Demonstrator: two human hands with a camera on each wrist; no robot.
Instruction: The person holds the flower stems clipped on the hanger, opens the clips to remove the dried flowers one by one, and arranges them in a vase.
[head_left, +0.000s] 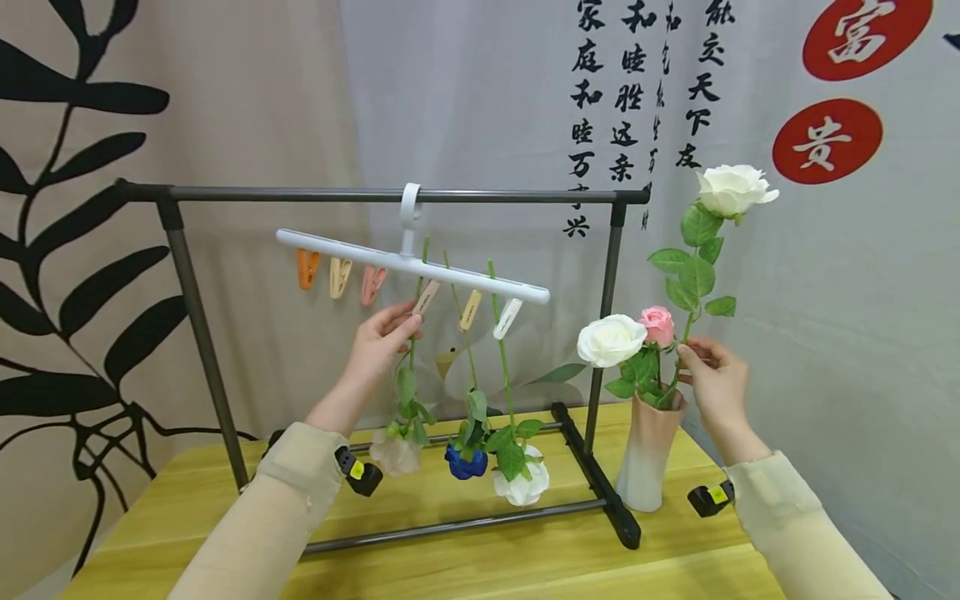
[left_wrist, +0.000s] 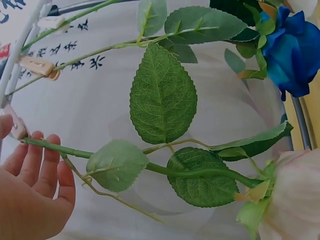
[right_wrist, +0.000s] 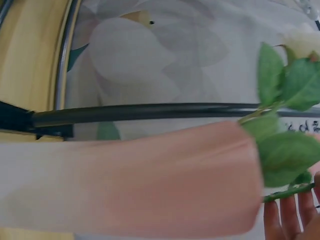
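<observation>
A white clip hanger (head_left: pixel 480 279) hangs tilted on a dark rack bar. My left hand (head_left: pixel 382 337) is at its middle, pinching the pale pink clothespin (left_wrist: pixel 18 126), with fingers against a green stem. That stem belongs to a pale pink rose (head_left: pixel 395 451) hanging head down. A blue rose (head_left: pixel 466 461) and a white rose (head_left: pixel 522 477) hang beside it from tan and white clothespins. At the right, my right hand (head_left: pixel 716 379) pinches the stem of a tall white rose (head_left: pixel 735 192) at the mouth of a pink-and-white vase (head_left: pixel 651 458). The stem's lower end is hidden.
Another white rose (head_left: pixel 611 340) and a pink rose (head_left: pixel 657 325) stand in the vase. Orange, cream and pink clothespins (head_left: pixel 372 285) hang flowerless on the hanger's left half. The rack's right foot (head_left: pixel 600 479) lies on the wooden table (head_left: pixel 420 575), close beside the vase.
</observation>
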